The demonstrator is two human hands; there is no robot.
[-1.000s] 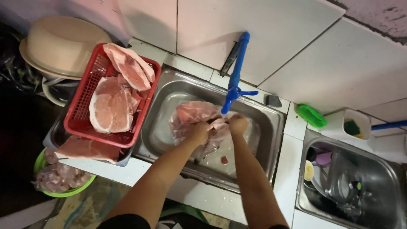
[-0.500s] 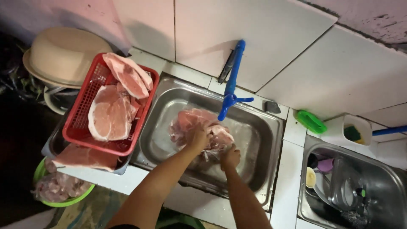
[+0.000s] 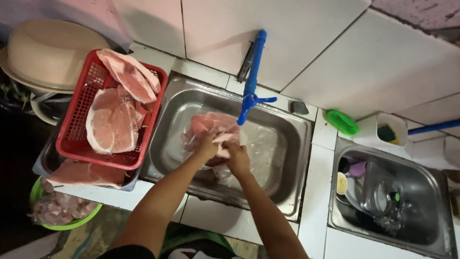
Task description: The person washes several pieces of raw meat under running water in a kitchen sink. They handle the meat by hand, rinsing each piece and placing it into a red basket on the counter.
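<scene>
Both my hands work together inside the steel sink [image 3: 167,144], under the blue tap [image 3: 252,81]; my left hand [image 3: 207,146] grips the slab of raw pink meat [image 3: 211,123] at its near edge, fingers curled onto it; my right hand [image 3: 237,158] sits just beside the left, touching it, and closes on a pale strip of the same meat; the two hands meet over the middle of the basin. The meat lies partly on a sheet of clear plastic [image 3: 261,148] that spreads toward 3 o'clock across the sink floor; whether water runs from the tap I cannot tell.

At 9 o'clock from the sink, a red plastic basket [image 3: 76,144] holds several flat cuts of raw meat [image 3: 112,120], one leaning over its far rim; the basket rests on a grey tray [image 3: 45,165] with another cut beneath it. At 10 o'clock stands a beige basin [image 3: 48,52], upside down; at 8 o'clock, below the desk edge, a green bowl [image 3: 72,223] holds more pale meat pieces.

At 3 o'clock, a second sink [image 3: 431,240] holds dishes; behind it at 2 o'clock lie a green lid [image 3: 341,122] and a white container [image 3: 390,130] with a green sponge inside; white tile covers the desk [image 3: 316,182] and the wall.
</scene>
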